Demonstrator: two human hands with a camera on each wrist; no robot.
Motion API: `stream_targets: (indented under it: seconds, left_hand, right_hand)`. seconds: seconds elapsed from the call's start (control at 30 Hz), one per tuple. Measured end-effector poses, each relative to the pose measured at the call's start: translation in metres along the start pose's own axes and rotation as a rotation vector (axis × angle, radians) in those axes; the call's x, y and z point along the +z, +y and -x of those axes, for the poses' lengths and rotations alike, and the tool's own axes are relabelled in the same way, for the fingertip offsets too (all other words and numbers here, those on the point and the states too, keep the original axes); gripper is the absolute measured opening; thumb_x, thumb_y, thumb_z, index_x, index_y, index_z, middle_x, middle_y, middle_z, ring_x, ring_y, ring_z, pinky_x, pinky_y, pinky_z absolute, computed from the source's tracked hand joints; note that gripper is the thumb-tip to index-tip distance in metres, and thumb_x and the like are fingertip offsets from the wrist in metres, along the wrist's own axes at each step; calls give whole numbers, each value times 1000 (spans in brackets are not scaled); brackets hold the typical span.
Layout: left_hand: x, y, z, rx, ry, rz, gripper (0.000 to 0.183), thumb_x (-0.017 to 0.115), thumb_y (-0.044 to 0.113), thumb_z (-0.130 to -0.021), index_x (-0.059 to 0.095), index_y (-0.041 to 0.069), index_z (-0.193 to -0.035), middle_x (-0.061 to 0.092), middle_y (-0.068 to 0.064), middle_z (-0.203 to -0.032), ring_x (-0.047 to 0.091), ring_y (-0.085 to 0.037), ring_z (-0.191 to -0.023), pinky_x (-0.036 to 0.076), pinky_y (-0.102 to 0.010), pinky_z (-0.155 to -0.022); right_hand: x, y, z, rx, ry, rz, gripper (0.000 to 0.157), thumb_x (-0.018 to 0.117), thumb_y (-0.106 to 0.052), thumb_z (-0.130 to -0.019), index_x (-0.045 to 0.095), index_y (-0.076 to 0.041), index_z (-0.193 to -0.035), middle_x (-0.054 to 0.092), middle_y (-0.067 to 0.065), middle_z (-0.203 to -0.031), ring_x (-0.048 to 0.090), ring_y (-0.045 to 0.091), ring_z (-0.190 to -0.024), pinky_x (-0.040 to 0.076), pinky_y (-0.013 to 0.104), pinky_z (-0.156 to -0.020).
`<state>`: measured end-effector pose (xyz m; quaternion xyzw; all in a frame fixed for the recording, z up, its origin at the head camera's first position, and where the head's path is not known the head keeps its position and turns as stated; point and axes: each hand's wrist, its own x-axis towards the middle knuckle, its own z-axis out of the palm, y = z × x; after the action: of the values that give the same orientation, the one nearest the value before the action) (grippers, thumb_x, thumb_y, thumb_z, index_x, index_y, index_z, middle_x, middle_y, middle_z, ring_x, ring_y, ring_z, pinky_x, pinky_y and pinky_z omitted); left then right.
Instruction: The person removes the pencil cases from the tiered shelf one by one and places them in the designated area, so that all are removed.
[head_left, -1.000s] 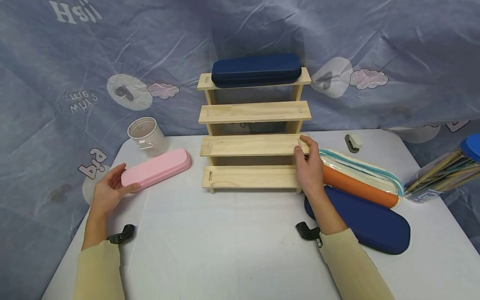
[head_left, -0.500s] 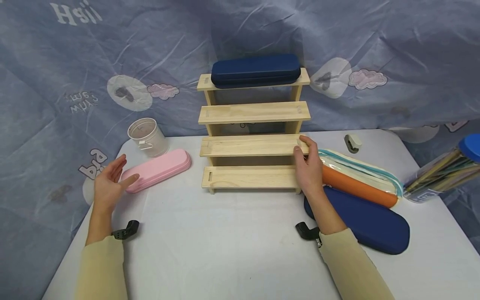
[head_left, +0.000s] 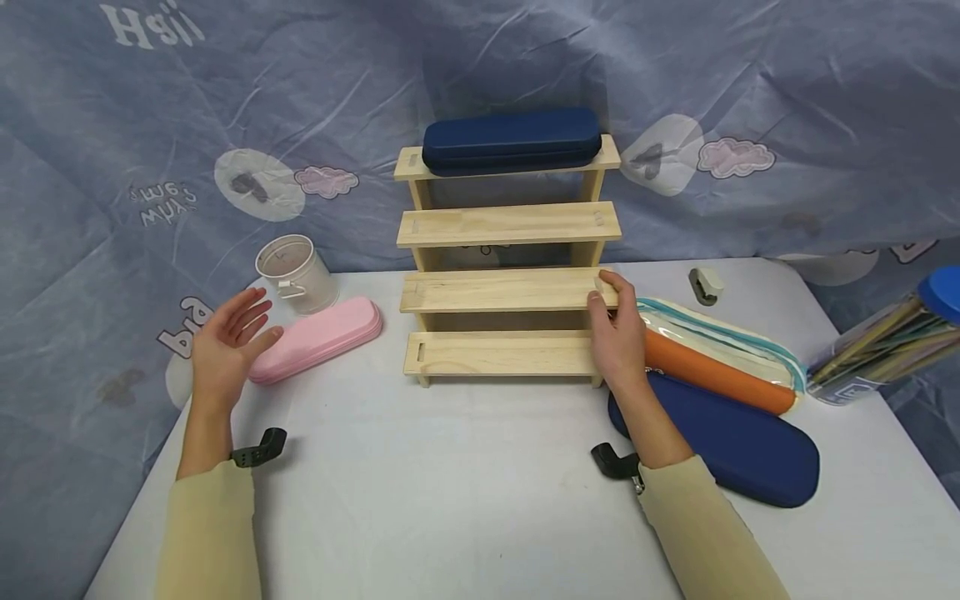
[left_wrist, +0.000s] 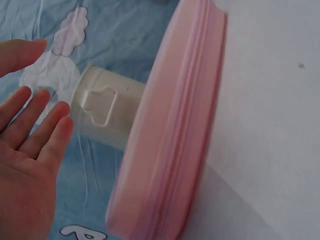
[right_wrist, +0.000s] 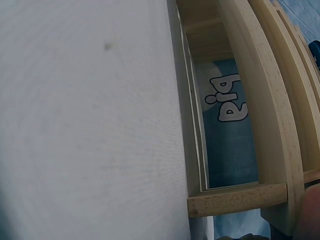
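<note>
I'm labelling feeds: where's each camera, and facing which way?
Head: head-worn, facing forward and down at the rack; left hand, right hand, sleeves show.
Left wrist: on that wrist, facing the pink case; left hand shows.
Right wrist: likewise, facing the rack; a sliver of right hand shows.
Head and left wrist share the white cup.

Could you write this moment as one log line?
left hand: open, apart from pink oblong case | right hand: holds pale wooden four-tier rack | navy oblong case: on top tier

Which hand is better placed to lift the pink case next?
Probably the left hand: it is open beside the pink case, while the right hand grips the wooden rack, farther away.
</note>
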<state>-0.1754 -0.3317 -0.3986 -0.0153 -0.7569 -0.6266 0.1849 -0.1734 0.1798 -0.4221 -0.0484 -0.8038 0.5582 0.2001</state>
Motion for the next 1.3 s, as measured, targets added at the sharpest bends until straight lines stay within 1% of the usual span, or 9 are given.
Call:
stream_targets:
  seconds: [0.07,0.17,0.27,0.43,0.57,0.67,0.97,1.17,1.3]
  left_hand:
    - [3,5,-1,13,-12,32,69,77,-10,-74,53,7,-136,52,-15,-137,51,-29,-123,45,-24,-93]
    - [8,10,-3,38,-31,47,69,77,-12,-74,53,5,-137,51,-16,-137,51,-30,-124,44,-26,-94]
    - [13,14,-5,68,-48,56,68,76,-12,-74,53,5,-136,52,-16,-137,51,-31,-123,44,-29,-95]
    - [19,22,-9,102,-76,102,70,75,-13,-75,50,5,-138,51,-18,-137,50,-32,-123,43,-30,-96]
    - [25,31,-13,129,-91,106,70,73,-14,-76,48,5,-139,50,-19,-137,51,-34,-123,43,-31,-96]
    - [31,37,-18,152,-103,117,69,73,-13,-76,50,7,-138,51,-20,-136,51,-34,-121,44,-32,-96]
    - [55,56,-35,200,-157,196,65,73,-16,-76,53,2,-135,52,-25,-133,51,-38,-121,44,-36,-97]
    - [75,69,-46,225,-206,176,62,74,-12,-77,54,2,-135,52,-23,-133,51,-38,-120,44,-38,-98]
    - [87,75,-53,239,-226,150,61,74,-10,-78,53,1,-134,52,-22,-134,50,-37,-121,44,-39,-98]
  right_hand:
    - [0,0,0,-2,-1,-1,47,46,-48,-98,44,-28,-141,44,2,-143,48,24,-121,39,43,-94]
    - [0,0,0,-4,-3,-5,47,46,-48,-98,44,-27,-141,44,2,-144,48,24,-121,39,44,-94]
    - [0,0,0,-4,-5,-6,48,46,-48,-98,44,-28,-141,43,2,-144,48,24,-120,40,44,-93]
    - [0,0,0,0,-14,-6,48,46,-49,-98,43,-28,-141,44,2,-144,48,24,-121,39,44,-94]
    - [0,1,0,-2,-9,-4,48,46,-49,-98,44,-28,-141,44,2,-144,48,24,-121,39,44,-95]
    - [0,0,0,-5,-5,-3,48,46,-49,-98,44,-28,-141,45,2,-143,49,24,-120,40,44,-94]
    - [-1,1,0,6,-3,4,47,46,-49,-98,44,-29,-141,46,4,-142,50,26,-117,40,45,-91]
    - [-1,1,0,9,-6,6,47,46,-49,-98,44,-29,-141,46,5,-142,50,26,-117,40,45,-91]
    - [-1,1,0,6,-5,3,47,46,-49,-98,44,-29,-141,45,4,-142,50,26,-117,40,45,-91]
